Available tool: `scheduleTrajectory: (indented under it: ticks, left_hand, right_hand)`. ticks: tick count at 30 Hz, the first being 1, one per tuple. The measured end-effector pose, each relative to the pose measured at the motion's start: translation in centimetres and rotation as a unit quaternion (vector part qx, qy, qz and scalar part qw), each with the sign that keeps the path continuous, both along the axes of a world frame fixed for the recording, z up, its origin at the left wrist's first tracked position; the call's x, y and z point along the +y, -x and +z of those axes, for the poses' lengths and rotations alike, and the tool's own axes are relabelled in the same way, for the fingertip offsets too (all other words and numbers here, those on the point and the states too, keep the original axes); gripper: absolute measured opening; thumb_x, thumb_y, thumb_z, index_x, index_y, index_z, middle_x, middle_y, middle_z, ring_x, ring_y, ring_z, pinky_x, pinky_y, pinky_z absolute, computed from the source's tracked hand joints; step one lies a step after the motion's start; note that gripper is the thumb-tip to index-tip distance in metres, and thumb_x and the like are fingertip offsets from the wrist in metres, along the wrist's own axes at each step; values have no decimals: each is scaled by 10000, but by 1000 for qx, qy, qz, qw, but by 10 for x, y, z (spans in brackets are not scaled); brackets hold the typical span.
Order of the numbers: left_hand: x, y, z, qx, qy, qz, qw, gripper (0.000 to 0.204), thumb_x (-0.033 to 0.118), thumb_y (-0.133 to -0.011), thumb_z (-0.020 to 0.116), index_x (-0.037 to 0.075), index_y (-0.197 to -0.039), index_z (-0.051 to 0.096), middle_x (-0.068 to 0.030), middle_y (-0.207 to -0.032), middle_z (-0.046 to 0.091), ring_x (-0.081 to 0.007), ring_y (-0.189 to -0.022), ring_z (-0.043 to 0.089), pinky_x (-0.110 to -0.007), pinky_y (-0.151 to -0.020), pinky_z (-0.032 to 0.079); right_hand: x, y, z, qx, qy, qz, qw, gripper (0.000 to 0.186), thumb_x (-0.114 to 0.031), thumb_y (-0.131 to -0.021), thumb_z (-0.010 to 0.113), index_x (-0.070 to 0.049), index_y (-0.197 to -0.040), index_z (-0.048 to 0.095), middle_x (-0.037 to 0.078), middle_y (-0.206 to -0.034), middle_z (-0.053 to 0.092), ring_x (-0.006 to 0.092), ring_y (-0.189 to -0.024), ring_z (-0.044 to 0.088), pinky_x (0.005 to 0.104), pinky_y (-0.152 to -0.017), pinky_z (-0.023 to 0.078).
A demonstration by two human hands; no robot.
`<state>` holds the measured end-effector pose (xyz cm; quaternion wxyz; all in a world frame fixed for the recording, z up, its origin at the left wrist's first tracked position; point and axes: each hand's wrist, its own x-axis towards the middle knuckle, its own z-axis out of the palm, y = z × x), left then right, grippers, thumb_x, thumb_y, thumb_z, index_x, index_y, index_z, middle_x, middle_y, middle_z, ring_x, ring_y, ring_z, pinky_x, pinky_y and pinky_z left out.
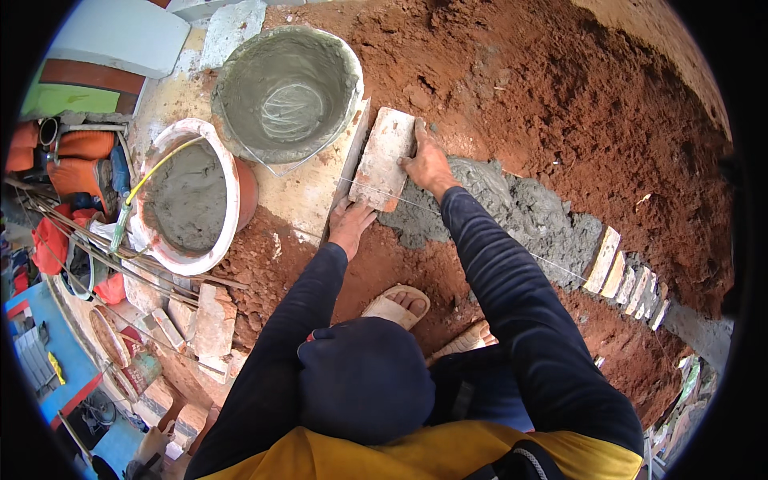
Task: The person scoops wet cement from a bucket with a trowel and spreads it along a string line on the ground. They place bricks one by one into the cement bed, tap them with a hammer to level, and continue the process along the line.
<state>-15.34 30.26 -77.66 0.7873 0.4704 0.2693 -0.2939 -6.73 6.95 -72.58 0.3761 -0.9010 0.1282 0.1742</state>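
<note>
Whitish, red-blotched, flat rectangular brick

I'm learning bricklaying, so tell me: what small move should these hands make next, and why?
Probably nudge the brick to align its near end with the string: the left hand and right hand are both on it, the string crosses over that end in this view, and mortar lies beside it.

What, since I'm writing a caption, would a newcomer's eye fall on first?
Probably the pale brick at upper centre, touched by the left hand and right hand. Left of it sit a mortar-smeared bucket and a white-rimmed tub. A grey mortar bed runs rightward through red soil.
</note>
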Motion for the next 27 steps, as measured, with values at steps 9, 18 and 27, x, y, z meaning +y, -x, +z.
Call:
scheduleTrajectory:
  ticks: [9, 18, 27]
  left_hand:
    - [3, 8, -5, 5, -5, 20, 1000, 453, 185, -1060, 655, -12, -1437, 496, -169, -1481, 566, -350, -1390, 551, -463, -1179, 474]
    - [3, 5, -11, 10, -35, 7, 999, 366, 203, -1049, 678, -15, -1326, 577, -155, -1420, 616, -338, -1336, 598, -450, -1142, 502]
    - [-3, 5, -9, 28, -45, 0, 999, 433, 205, -1056, 664, -14, -1407, 536, -156, -1434, 612, -330, -1361, 581, -465, -1158, 483]
  right_hand:
    - [0, -1, 12, 30, -19, -17, 999, 1102, -163, -862, 811, -16, -1683, 91, 361, -1482, 528, 433, -1333, 591, 433, -1124, 486]
    - [-9, -27, 10, 101, -43, 7, 994, 1155, -70, -856, 827, -84, -1701, 39, 286, -1459, 596, 360, -1208, 687, 374, -910, 636]
    - [-17, -26, -15, 108, -61, 5, 992, 1148, -173, -821, 828, -54, -1693, 91, 323, -1386, 630, 418, -1242, 663, 431, -1074, 526]
